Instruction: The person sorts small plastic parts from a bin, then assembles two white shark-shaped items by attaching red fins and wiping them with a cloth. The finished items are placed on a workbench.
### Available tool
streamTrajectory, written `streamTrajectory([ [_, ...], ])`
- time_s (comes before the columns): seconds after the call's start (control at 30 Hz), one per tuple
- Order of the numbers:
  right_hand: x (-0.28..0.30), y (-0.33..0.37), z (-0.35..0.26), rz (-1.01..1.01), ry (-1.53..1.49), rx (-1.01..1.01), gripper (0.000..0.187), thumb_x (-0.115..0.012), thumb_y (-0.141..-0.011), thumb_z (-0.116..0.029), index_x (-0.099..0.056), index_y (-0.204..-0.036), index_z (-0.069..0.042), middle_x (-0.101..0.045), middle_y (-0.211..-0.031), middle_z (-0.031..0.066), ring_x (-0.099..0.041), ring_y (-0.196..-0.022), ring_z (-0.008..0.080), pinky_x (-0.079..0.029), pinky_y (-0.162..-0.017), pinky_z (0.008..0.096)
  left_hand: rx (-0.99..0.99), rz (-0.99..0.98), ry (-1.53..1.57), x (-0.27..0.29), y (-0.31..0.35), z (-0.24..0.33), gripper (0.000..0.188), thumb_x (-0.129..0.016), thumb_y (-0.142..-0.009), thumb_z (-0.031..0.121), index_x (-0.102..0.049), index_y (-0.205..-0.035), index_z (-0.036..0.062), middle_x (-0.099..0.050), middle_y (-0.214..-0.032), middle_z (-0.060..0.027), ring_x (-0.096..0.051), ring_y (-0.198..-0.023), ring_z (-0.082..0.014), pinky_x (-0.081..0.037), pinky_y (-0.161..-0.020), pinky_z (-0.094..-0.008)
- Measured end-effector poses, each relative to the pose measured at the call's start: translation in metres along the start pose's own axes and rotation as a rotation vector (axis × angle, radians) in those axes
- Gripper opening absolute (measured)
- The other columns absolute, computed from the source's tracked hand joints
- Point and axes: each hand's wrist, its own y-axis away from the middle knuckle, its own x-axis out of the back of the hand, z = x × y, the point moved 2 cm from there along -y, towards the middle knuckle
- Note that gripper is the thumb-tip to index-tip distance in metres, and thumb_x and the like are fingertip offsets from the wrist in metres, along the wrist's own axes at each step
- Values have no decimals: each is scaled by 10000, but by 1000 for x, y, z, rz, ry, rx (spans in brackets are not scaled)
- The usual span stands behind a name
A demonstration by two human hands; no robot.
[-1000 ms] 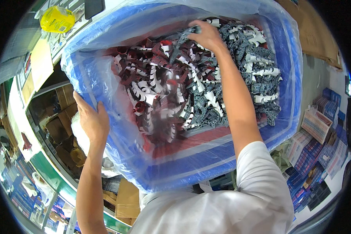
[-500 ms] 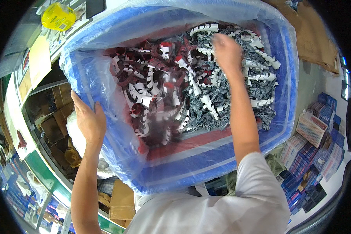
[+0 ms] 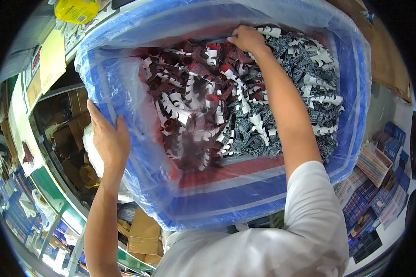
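A large blue and white plastic bag (image 3: 208,203) lies wide open before me, its mouth spread around loose curved pieces. Dark red and white pieces (image 3: 175,104) fill the left part, partly behind cloudy film. To the right are grey-patterned pieces with white spiky strips (image 3: 316,85). My right hand (image 3: 248,39) reaches to the far side of the pile, fingers curled together; what they pinch, if anything, is hidden. My left hand (image 3: 108,141) rests against the bag's left outer side, thumb and fingers apart.
A yellow plastic packet (image 3: 76,10) sits at the far left by a pale yellow sheet (image 3: 52,62). Cardboard boxes (image 3: 144,235) stand on shelving at my left. Brown cardboard (image 3: 379,51) lies at far right, with stacked blue printed packs (image 3: 356,198) nearer.
My right hand has moved left and farther away, from the grey-patterned pieces to the pile's far edge. My left hand stays against the bag. The view has shifted slightly.
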Motion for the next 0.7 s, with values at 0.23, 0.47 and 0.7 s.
streamTrajectory([
  [0.23, 99, 116, 79, 491, -447, -236, 443, -609, -1024, -443, -787, -1048, -38, -778, -962, 156, -702, -833, 248, -525, -820, 385, -5, 12, 28, 1, 0, 2, 877, -655, -920, 122, -143, -1620, -2, -498, -1455, -352, -587, -1228, -521, -501, -1003, -520],
  [0.47, 152, 205, 119, 1328, 145, -486, 303, -661, -983, -355, -770, -1106, -100, -757, -1104, 144, -711, -993, 370, -529, -901, 470, -15, 18, 11, 0, 1, 3, 869, -653, -919, 117, -152, -1617, -10, -490, -1465, -358, -591, -1233, -518, -507, -1002, -522],
  [0.7, 19, 126, 9, 579, -166, 191, 220, -589, -968, -120, -753, -1081, -28, -747, -1068, 180, -699, -1041, 378, -557, -902, 476, -24, 35, 28, 0, 0, 4, 859, -657, -920, 114, -173, -1619, -7, -498, -1457, -363, -579, -1255, -515, -477, -1041, -521],
])
